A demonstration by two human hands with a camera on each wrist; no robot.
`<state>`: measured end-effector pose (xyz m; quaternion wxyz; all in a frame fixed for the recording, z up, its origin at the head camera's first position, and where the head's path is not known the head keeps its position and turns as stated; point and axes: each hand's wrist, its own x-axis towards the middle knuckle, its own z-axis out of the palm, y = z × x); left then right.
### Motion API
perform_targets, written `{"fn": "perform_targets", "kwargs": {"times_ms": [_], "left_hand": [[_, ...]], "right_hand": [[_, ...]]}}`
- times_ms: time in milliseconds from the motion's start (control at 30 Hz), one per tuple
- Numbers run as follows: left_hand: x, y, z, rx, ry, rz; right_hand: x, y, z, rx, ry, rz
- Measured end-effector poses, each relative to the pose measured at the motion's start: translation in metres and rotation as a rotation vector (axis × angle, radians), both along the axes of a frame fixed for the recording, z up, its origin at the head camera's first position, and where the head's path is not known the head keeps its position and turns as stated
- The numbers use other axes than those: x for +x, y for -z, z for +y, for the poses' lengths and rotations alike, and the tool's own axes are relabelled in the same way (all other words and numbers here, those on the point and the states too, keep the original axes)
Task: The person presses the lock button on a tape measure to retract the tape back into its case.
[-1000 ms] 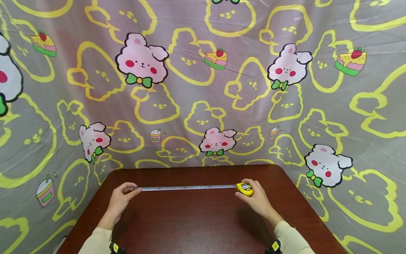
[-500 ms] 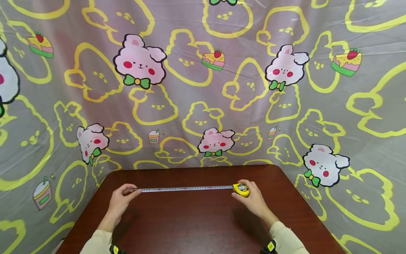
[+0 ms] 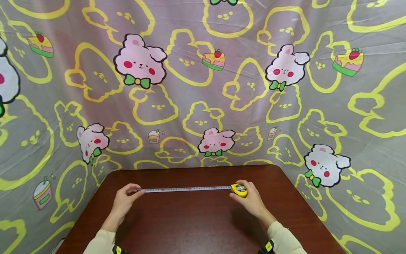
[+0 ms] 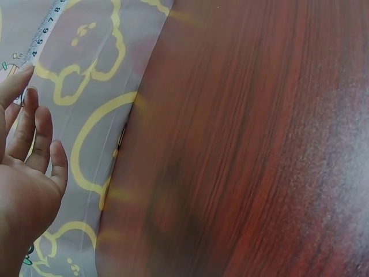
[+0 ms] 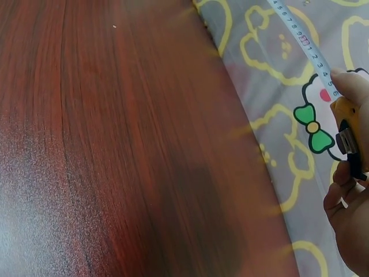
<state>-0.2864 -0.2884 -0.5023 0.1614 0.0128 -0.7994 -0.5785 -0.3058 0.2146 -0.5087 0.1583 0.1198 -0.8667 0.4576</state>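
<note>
A yellow tape measure (image 3: 239, 190) with its white blade (image 3: 187, 189) drawn out spans the gap between the two hands, above the table. My right hand (image 3: 252, 201) grips the case, its fingers and thumb curled round it; in the right wrist view the case (image 5: 345, 124) shows a metal belt clip. At the other side, my left hand (image 3: 123, 201) pinches the blade's free end between thumb and fingers. The left wrist view shows the blade (image 4: 45, 29) running up from those fingertips, with the other fingers loosely bent. The very tip is mostly hidden by the fingers.
Below the hands lies a dark red-brown wooden table (image 3: 193, 218) with rounded far corners. A grey curtain (image 3: 190, 91) printed with yellow outlines and white rabbits hangs behind the table and along both sides.
My right hand has moved left with the case, and my left hand has shifted slightly right. The stretch of blade between them has become shorter.
</note>
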Motion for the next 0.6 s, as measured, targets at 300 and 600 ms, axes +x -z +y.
{"fn": "perform_targets", "kwargs": {"times_ms": [300,600], "left_hand": [[-0.0003,0.0004,0.0026,-0.020,0.008,-0.012],[0.0011,0.0012,0.0080,-0.002,0.010,-0.012]], "right_hand": [[-0.0001,-0.0008,-0.0031,0.004,-0.010,-0.009],[0.0015,-0.0008,-0.0041,0.010,-0.006,-0.002]]}}
